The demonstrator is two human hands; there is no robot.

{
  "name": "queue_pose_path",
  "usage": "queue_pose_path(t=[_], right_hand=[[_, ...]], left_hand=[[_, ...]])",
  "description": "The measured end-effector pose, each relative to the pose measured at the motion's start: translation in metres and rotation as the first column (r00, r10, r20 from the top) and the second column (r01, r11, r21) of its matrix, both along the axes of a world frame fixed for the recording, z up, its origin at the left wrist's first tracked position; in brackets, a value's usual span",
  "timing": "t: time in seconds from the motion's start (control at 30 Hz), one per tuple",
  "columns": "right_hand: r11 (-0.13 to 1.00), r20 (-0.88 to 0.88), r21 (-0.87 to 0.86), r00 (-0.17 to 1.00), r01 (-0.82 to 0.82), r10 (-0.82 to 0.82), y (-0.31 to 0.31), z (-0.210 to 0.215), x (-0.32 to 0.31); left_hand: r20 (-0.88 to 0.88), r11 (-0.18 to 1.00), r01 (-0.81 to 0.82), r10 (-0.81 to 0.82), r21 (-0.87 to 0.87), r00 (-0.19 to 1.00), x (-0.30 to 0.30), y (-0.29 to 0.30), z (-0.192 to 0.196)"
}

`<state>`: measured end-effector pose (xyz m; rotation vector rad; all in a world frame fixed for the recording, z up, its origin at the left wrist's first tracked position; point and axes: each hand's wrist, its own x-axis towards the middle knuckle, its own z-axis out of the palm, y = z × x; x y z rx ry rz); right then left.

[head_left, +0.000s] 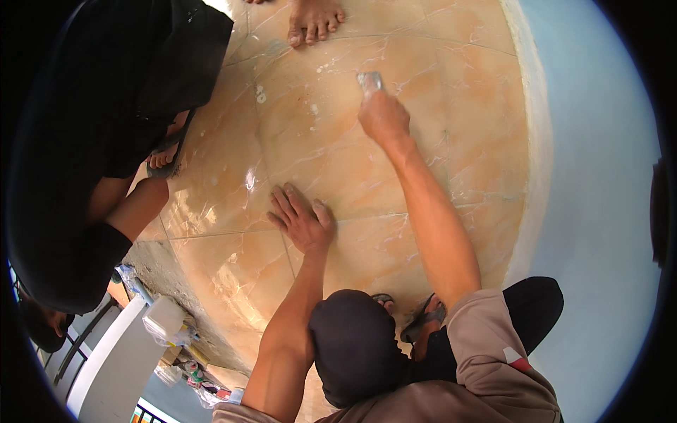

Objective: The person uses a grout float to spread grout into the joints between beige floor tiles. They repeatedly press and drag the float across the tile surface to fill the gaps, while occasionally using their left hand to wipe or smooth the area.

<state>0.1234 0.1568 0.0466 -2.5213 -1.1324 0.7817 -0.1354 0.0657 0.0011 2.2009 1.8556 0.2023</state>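
My right hand is closed around a small scraper, whose flat greyish blade shows beyond my fist, low over or on the tile floor. The handle is hidden in my fingers, and the blade is slightly blurred. My left hand lies on the tiles nearer to me, fingers spread, with nothing in it. Whitish spots and smears dot the orange-beige marbled tiles to the left of the scraper.
A pale blue wall rises on the right. At the left squats a person in black clothes; a bare foot stands at the far edge. A white plastic container and assorted packages lie at the lower left. My sandalled foot is near.
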Motion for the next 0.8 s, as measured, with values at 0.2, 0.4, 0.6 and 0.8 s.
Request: queue_pose_path(t=[0.2,0.4,0.6,0.8], right_hand=[[0.996,-0.194,-0.072,0.979,0.052,-0.065,-0.195,0.013,-0.086],[0.943,-0.236,-0.02,0.915,0.331,-0.326,-0.207,0.009,-0.049],[0.805,-0.342,0.203,0.811,0.557,-0.475,-0.276,0.005,-0.038],[0.708,-0.438,0.256,0.732,0.658,-0.522,-0.304,-0.004,-0.047]], left_hand=[[-0.047,0.997,0.015,-0.011,0.078,0.999,-0.006,-0.003,0.001],[-0.017,0.995,0.052,-0.05,0.081,0.999,0.001,-0.005,-0.006],[-0.002,0.778,0.622,-0.625,0.087,0.781,0.03,-0.066,0.005],[0.048,0.467,0.884,-0.883,-0.026,0.467,0.081,-0.095,0.031]])
